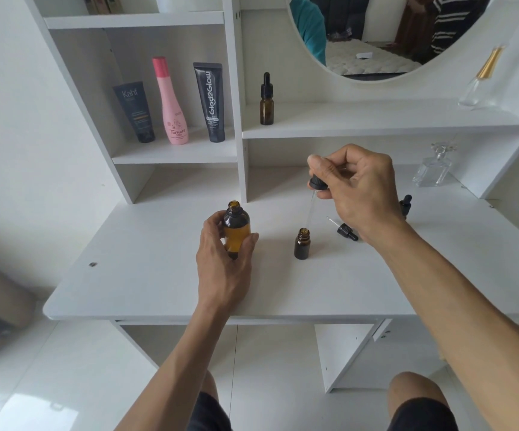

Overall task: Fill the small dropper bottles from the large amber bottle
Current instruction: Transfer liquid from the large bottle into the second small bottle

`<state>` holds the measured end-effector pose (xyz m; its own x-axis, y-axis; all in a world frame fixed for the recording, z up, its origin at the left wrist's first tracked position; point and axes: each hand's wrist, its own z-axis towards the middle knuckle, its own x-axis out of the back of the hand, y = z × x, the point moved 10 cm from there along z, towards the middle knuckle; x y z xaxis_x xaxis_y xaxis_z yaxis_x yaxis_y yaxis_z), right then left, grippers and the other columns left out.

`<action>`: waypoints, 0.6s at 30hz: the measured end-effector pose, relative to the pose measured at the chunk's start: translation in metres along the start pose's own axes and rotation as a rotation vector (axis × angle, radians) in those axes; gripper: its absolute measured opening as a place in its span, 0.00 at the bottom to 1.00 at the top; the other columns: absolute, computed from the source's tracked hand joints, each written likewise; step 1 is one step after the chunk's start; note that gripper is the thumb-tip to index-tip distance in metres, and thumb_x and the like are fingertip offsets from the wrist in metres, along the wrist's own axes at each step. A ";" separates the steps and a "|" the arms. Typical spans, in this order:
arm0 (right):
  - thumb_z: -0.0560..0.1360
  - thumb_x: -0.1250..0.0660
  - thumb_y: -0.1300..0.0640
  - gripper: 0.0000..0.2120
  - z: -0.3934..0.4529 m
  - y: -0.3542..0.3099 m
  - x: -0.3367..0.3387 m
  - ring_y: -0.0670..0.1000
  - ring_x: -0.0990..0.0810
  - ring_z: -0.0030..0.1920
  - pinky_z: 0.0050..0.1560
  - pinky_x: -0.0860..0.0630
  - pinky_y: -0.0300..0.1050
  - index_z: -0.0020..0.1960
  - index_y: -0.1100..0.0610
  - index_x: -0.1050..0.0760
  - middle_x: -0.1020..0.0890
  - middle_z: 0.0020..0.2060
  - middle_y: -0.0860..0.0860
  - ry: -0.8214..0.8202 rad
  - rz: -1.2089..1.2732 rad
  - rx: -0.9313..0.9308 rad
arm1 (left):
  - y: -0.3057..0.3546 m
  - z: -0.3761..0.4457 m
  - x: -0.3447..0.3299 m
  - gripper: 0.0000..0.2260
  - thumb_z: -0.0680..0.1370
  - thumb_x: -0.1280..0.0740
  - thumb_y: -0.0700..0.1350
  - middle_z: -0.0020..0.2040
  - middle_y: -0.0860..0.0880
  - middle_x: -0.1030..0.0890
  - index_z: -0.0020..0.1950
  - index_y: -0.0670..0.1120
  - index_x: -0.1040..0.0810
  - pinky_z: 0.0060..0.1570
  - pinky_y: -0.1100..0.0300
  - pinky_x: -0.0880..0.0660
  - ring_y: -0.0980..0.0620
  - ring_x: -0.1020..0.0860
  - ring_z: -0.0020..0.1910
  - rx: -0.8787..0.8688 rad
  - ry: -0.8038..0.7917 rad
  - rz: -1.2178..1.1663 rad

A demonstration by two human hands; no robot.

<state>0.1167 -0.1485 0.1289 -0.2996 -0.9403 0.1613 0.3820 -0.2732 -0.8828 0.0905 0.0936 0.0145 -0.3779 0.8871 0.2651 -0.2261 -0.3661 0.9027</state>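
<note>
Two bare hands work over the white vanity table (pixel 146 284), near the middle of the frame. The left hand (pixel 225 259) curls around the large amber bottle (pixel 236 231), thumb on one side and fingers on the other; the bottle stands upright on the tabletop with its neck uncapped. The right hand (pixel 359 191), a little higher and to the right, pinches the black bulb and collar of a dropper (pixel 315 188) between thumb and fingers. Its glass pipette slants down and left, the tip right at the mouth of a small open dropper bottle (pixel 302 244) that stands on the table just right of the large one; whether the tip is inside the neck I cannot tell.

Just right of that small bottle, a loose dropper cap (pixel 346 230) lies on its side, partly under the right wrist. Behind the wrist, another small capped bottle (pixel 405 205) peeks out, mostly hidden. On the shelf above, centre of the frame, a third capped dropper bottle (pixel 266 101) stands alone.

In the upper-left cubby stand a dark tube (pixel 135 112), a pink bottle (pixel 171 104) and a black tube (pixel 211 102). At the right edge are a clear glass flask (pixel 432 168) and, higher up, a gold-topped perfume bottle (pixel 482 79). A round mirror (pixel 376 35) fills the top.
</note>
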 end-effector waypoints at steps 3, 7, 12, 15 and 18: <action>0.75 0.25 0.50 0.11 0.000 0.000 -0.001 0.53 0.13 0.40 0.37 0.18 0.42 0.40 0.56 0.20 0.14 0.38 0.56 -0.003 -0.011 0.011 | 0.000 0.000 0.000 0.22 0.76 0.27 0.46 0.59 0.55 0.24 0.66 0.54 0.32 0.42 0.76 0.29 0.62 0.25 0.56 -0.002 -0.001 0.002; 0.75 0.26 0.50 0.11 0.000 0.000 0.000 0.53 0.13 0.40 0.37 0.18 0.42 0.40 0.56 0.21 0.14 0.38 0.56 0.002 -0.017 0.016 | 0.000 0.001 0.000 0.22 0.76 0.27 0.47 0.60 0.55 0.24 0.67 0.53 0.32 0.43 0.77 0.30 0.61 0.26 0.55 -0.002 -0.004 0.012; 0.75 0.26 0.50 0.13 0.000 -0.002 0.001 0.53 0.13 0.40 0.36 0.18 0.43 0.41 0.59 0.20 0.14 0.38 0.55 0.004 -0.026 0.018 | 0.000 0.000 0.000 0.22 0.76 0.27 0.47 0.59 0.55 0.23 0.67 0.52 0.32 0.42 0.76 0.29 0.64 0.26 0.55 0.000 -0.004 0.003; 0.76 0.26 0.50 0.12 0.000 -0.003 0.001 0.53 0.13 0.40 0.36 0.17 0.44 0.41 0.58 0.20 0.14 0.38 0.55 0.004 -0.040 0.021 | 0.000 0.000 0.000 0.21 0.76 0.28 0.47 0.59 0.55 0.23 0.66 0.53 0.32 0.43 0.75 0.29 0.63 0.25 0.55 -0.003 -0.004 0.007; 0.75 0.26 0.50 0.12 -0.001 -0.004 0.001 0.52 0.13 0.40 0.36 0.17 0.45 0.41 0.58 0.20 0.14 0.38 0.54 0.000 -0.053 0.018 | 0.000 0.001 0.000 0.21 0.76 0.28 0.47 0.59 0.55 0.23 0.66 0.54 0.32 0.43 0.75 0.28 0.62 0.25 0.56 -0.004 -0.002 0.004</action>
<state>0.1143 -0.1478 0.1318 -0.3199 -0.9244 0.2079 0.3816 -0.3265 -0.8647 0.0913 0.0938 0.0144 -0.3771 0.8861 0.2694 -0.2283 -0.3708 0.9002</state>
